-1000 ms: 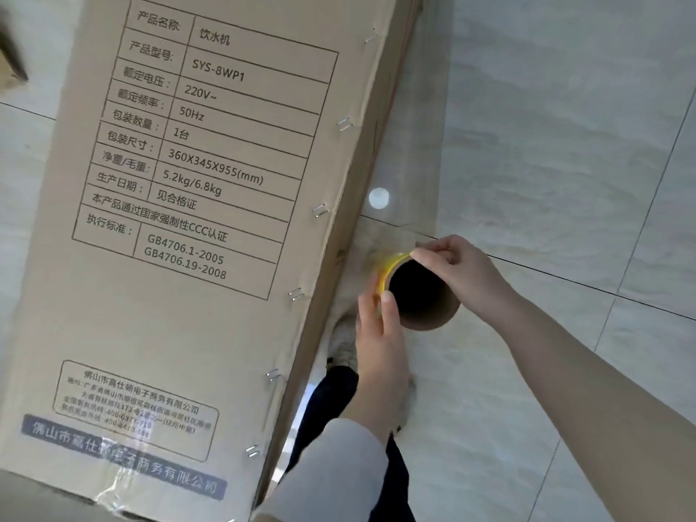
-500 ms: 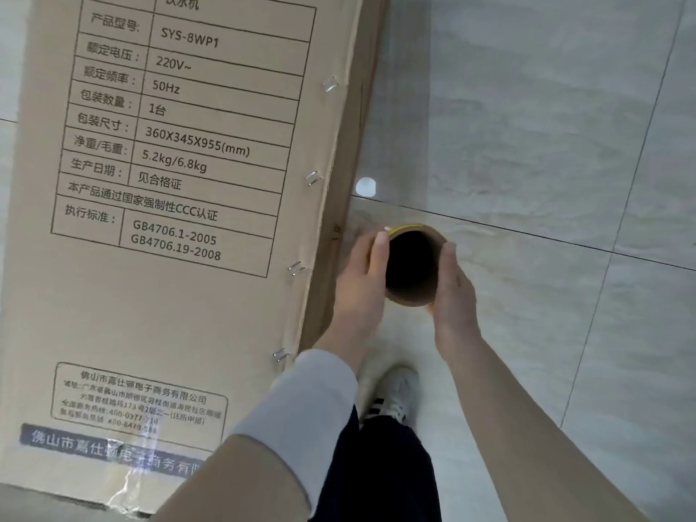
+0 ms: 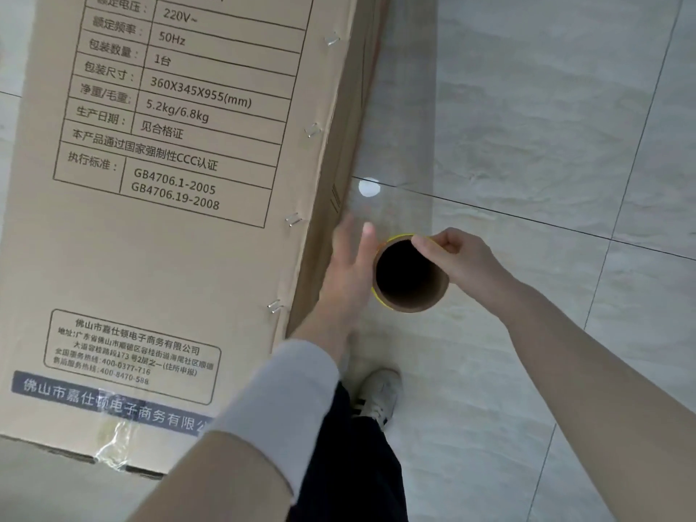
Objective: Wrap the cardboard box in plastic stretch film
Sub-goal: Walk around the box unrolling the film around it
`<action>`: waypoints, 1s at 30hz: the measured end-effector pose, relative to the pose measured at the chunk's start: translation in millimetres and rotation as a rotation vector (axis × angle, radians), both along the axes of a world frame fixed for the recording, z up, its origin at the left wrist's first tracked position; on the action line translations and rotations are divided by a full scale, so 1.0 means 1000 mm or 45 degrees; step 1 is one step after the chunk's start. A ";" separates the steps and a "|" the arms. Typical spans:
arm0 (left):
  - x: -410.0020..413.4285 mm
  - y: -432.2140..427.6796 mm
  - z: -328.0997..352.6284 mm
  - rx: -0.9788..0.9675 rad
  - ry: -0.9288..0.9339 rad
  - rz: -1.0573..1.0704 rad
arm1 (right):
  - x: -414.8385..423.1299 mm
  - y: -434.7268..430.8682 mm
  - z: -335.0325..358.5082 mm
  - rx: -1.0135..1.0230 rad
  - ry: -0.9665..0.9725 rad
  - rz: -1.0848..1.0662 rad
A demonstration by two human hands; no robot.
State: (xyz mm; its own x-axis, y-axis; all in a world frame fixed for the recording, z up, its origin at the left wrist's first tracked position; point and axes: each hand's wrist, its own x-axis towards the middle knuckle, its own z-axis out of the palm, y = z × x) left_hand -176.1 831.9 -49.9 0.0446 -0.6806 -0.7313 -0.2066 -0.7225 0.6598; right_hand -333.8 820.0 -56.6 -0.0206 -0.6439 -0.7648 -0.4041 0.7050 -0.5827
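Cardboard box (image 3: 158, 227) label reads "220V~", "50Hz"

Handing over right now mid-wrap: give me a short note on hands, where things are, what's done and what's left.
Left hand: open, fingers spread between the cardboard box and the film roll, gripping nothing.
Right hand: pinching the roll's top rim, core end facing up.
Box stands on the tiled floor, roll beside its right edge.
Done: clear film stretches past that edge.
Left: carry the roll around the box.

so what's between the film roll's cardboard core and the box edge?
The left hand, fingers spread, beside the brown cardboard core; tall cardboard box just left. Head view.
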 end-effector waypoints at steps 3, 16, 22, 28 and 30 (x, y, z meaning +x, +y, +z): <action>0.006 -0.016 -0.010 0.051 0.182 -0.369 | 0.005 0.024 -0.002 0.033 -0.361 -0.235; -0.030 0.126 0.018 0.101 -0.006 0.641 | 0.026 0.074 0.010 -0.003 -0.082 0.059; 0.002 0.110 0.008 0.207 -0.134 0.205 | 0.026 0.072 0.003 -0.014 0.023 0.237; 0.032 0.068 -0.008 0.017 0.125 -0.334 | 0.042 0.110 -0.011 -0.026 -0.327 -0.236; 0.032 0.062 -0.008 0.028 0.196 -0.359 | 0.059 0.130 -0.023 -0.033 -0.401 -0.558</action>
